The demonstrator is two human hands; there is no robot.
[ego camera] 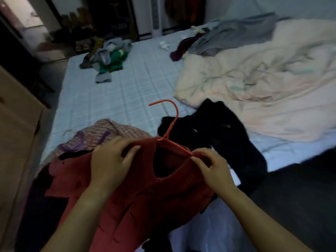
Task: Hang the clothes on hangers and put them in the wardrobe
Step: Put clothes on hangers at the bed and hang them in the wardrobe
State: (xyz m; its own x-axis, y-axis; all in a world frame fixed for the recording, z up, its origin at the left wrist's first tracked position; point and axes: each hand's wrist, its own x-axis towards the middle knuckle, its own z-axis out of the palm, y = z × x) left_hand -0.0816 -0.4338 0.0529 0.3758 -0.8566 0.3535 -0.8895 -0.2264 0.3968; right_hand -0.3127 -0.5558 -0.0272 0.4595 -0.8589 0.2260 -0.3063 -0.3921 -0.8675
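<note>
Task early: red top (145,193) being fitted onto orange hanger (171,124), not yet hung in wardrobe (109,17). Black garment (218,131), other piles left on bed (127,91). Left hand (111,160) clamped on top's shoulder; right hand (212,170) pinching fabric at hanger arm end. Top held betw. hands, over bed edge.

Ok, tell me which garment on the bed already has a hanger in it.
The red garment held by both hands; the orange hanger sits in its neckline.

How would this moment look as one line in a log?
step: fitting red garment on orange hanger | left hand: grips shoulder | right hand: pinches fabric at hanger arm | place: over bed
</note>
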